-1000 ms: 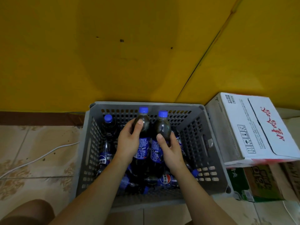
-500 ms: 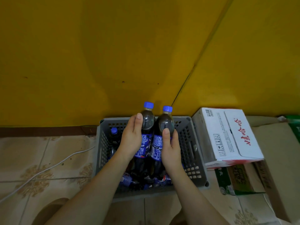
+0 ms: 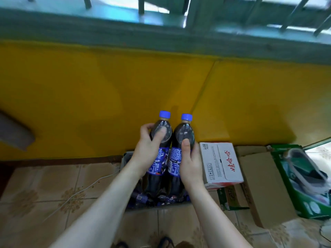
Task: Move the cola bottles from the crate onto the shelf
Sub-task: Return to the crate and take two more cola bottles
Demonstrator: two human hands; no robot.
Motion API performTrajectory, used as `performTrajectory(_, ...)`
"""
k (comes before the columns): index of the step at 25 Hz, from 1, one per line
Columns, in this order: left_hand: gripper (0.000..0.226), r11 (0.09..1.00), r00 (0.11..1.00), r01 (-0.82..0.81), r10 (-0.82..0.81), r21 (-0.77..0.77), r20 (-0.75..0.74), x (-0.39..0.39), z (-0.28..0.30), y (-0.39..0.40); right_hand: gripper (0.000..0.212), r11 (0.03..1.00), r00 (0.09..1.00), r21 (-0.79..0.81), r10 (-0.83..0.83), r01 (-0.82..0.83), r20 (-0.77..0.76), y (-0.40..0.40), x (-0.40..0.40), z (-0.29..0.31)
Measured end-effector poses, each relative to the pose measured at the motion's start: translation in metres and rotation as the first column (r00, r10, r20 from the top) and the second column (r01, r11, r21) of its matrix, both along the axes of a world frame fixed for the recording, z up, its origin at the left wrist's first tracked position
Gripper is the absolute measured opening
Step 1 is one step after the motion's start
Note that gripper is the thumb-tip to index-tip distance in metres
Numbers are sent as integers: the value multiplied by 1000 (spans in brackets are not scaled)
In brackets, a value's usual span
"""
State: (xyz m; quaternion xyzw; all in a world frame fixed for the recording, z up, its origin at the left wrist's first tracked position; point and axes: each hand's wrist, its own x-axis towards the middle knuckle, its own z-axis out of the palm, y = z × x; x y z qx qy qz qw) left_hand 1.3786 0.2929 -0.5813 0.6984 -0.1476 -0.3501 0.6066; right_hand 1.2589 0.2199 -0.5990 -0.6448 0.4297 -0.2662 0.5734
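Lifting two cola bottles at once, a person stands over a grey crate (image 3: 125,157) on a tiled floor (image 3: 44,185), most of the crate hidden behind forearms and bottles. The left hand (image 3: 149,151) wraps the left bottle (image 3: 159,153) near its shoulder, thumb across the front and fingers curled behind; the right hand (image 3: 189,161) clasps the right bottle (image 3: 180,153) at the label, thumb pressed to the dark body. Each grip is closed round its own bottle. Both bottles are upright, blue caps on top, side by side and touching or nearly so, held in the air above the crate in front of a yellow wall (image 3: 89,95). More cola bottles (image 3: 161,199) lie in the crate below.

Judging by this, the carry step is under way and the job is far from finished. No shelf can be made out with certainty; a blurred grey-green ledge (image 3: 107,33) with bars runs along the top of the view. The next move likely calls for raising the pair together and setting them down upright.

A white carton (image 3: 222,163), brown cardboard (image 3: 259,185) and a green box (image 3: 295,185) sit to the right; a white cable (image 3: 80,190) crosses the tiles.
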Motion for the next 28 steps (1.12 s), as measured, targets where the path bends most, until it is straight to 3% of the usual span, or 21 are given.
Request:
performTrajectory(4, 45, 995, 992, 97, -97, 1, 78, -6, 94, 24, 43, 999, 999, -1, 33, -33, -39, 13, -11, 100)
performTrajectory(11, 48, 990, 965, 101, -73, -102, 251, -23, 206, 60, 56, 999, 999, -33, 16, -15, 34, 46, -14, 202)
performTrajectory(15, 50, 987, 935, 76, -22, -139, 354, -21, 236, 76, 45, 998, 996, -60, -8, 13, 94, 66, -14, 238)
performTrajectory(22, 45, 986, 933, -23, 81, -166, 350, -27, 273, 112, 51, 990, 989, -135, 54, -35, 139, 97, -9, 277)
performTrajectory(28, 49, 958, 886, -188, 261, -217, 383, -32, 314, 145, 58, 966, 949, -184, 219, -179, 226, 117, 1, 315)
